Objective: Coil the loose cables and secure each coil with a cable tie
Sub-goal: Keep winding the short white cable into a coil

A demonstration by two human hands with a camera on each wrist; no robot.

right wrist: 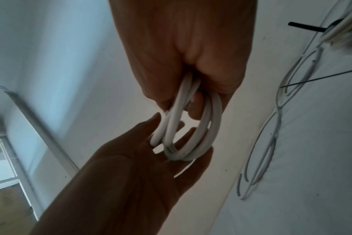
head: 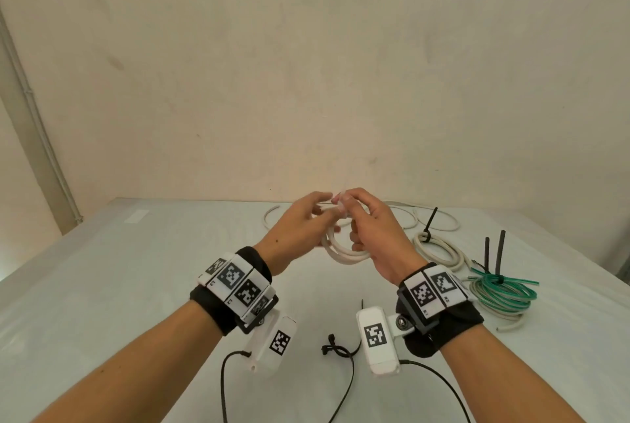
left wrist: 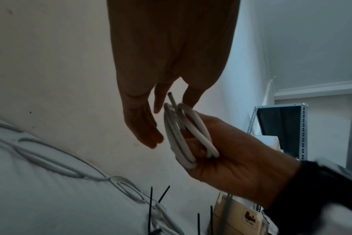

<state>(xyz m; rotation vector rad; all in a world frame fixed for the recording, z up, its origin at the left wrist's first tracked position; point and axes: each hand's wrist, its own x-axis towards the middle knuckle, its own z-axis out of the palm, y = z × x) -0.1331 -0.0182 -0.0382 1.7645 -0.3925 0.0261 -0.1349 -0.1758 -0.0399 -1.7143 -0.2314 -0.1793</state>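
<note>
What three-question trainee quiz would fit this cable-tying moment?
1. Multiple choice: which grip has its fingers curled round the white coil? A left grip, B right grip, C neither.
2. True or false: the green coil is already bound with black ties.
3. Count: how many tied coils lie on the table?

Key: 1 B, while the left grip reaches in with straight fingers. 2 True. 3 Two, the green coil and the tied white coil.

The hands hide the top of the white coil.
</note>
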